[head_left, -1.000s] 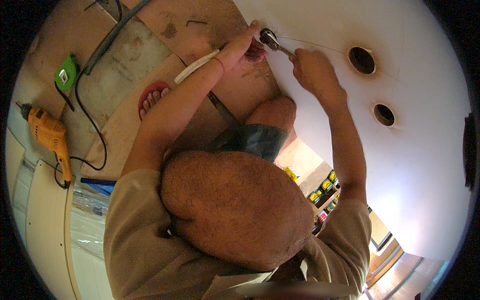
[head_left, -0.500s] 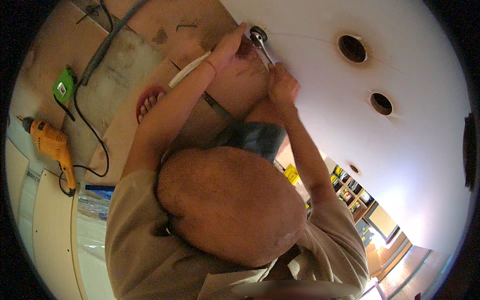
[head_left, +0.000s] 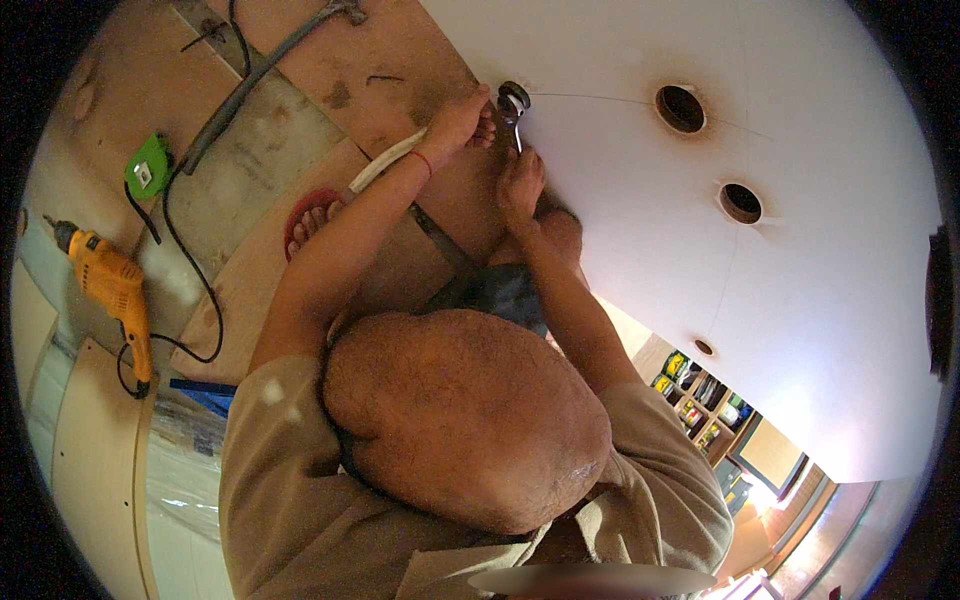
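Observation:
A silver wrench (head_left: 518, 132) is gripped by its handle end in my right hand (head_left: 521, 185). Its head sits at a dark round fitting (head_left: 513, 97) on the left edge of a large white panel (head_left: 620, 170). Close by, to the left of that fitting, is my left hand (head_left: 465, 120), fingers curled and thumb stretched toward the panel's edge. Whatever those fingers hold, if anything, is hidden. Round holes with browned rims pierce the panel, among them a large hole (head_left: 681, 109) and a smaller hole (head_left: 741, 203).
On the left lie an orange corded drill (head_left: 108, 275), a green tape measure (head_left: 148, 168) and a hammer (head_left: 265, 62). Brown boards (head_left: 330, 55) cover the floor. A pale strip (head_left: 388, 160) lies beneath my left forearm. Shelves with packages (head_left: 700, 390) stand at the lower right.
My right hand has swung left and slightly down, turning the wrench handle from slanting rightward to nearly straight down. My left hand has lowered a little, its fingers curled; the whole view has shifted slightly.

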